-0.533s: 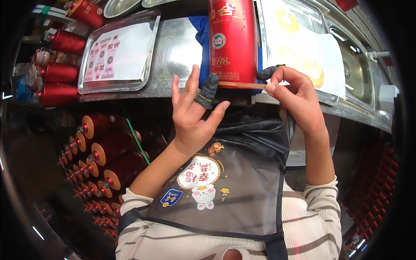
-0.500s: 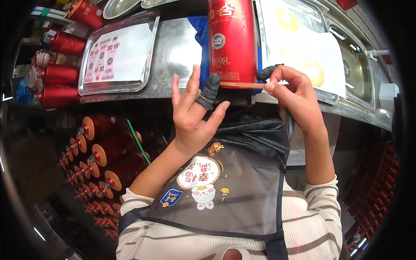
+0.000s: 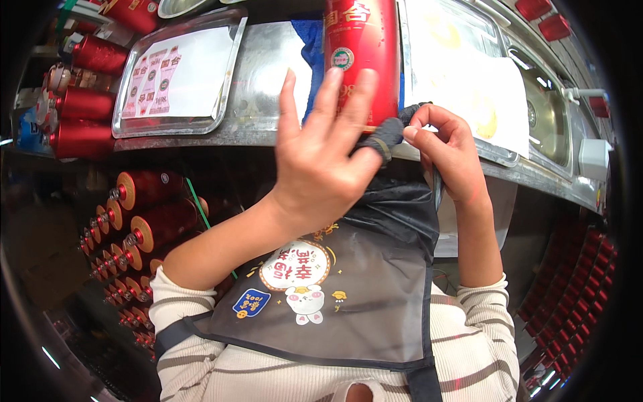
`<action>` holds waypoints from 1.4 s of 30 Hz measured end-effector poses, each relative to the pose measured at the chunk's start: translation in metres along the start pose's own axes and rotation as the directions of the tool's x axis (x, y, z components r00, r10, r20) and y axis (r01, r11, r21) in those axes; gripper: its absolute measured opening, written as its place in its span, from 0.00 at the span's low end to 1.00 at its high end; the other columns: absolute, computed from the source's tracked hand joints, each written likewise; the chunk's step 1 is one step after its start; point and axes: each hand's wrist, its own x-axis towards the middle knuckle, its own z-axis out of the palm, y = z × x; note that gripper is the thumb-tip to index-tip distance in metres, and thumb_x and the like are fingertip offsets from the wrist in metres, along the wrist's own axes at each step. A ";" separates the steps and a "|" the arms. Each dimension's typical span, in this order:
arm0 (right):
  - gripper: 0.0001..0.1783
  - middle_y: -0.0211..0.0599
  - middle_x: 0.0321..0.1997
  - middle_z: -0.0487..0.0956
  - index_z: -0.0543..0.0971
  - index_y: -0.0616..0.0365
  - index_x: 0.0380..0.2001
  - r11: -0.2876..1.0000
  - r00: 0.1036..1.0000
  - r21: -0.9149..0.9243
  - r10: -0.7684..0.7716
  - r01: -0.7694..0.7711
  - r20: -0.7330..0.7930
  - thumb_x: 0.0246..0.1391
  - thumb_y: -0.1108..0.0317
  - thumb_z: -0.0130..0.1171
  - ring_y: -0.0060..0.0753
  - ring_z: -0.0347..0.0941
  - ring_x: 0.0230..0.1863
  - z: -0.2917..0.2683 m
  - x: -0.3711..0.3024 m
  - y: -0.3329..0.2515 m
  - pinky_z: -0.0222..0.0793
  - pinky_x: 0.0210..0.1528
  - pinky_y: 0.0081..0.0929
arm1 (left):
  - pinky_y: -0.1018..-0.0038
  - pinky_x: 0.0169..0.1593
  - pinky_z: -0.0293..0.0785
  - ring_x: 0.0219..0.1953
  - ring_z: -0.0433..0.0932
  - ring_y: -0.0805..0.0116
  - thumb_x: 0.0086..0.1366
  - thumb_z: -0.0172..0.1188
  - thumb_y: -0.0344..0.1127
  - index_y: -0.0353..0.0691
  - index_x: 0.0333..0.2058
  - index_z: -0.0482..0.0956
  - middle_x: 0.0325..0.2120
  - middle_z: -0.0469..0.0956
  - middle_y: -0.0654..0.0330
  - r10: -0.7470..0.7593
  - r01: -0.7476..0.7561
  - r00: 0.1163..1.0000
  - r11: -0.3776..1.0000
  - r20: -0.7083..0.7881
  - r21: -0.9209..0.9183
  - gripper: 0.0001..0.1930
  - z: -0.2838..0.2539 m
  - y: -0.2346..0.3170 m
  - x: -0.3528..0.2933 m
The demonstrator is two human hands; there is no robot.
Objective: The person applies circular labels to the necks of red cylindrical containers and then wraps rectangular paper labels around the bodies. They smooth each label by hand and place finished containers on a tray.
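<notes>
Bottle (image 3: 375,47), base nearest, long axis outward.

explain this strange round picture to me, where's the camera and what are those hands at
No machine works here: a head-worn fisheye camera looks down at its wearer's hands, bending straight edges. The person's left hand spreads in front of a red bottle's lower part. The right hand curls near its lower end; whether it grips anything is unclear. Beside the bottle shows blue cloth; left on the metal counter, a tray holds a white sheet with pink printing.
</notes>
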 end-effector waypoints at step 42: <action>0.07 0.19 0.24 0.73 0.78 0.58 0.31 0.998 0.996 -0.023 -0.067 0.066 -0.050 0.58 0.68 0.64 0.05 0.61 0.19 0.009 -0.005 0.004 0.53 0.20 0.11 | 0.41 0.69 0.55 0.58 0.78 0.48 0.49 0.78 0.35 0.33 0.47 0.83 0.55 0.79 0.44 -0.355 0.313 0.934 0.856 -0.029 -0.411 0.26 0.014 -0.026 -0.034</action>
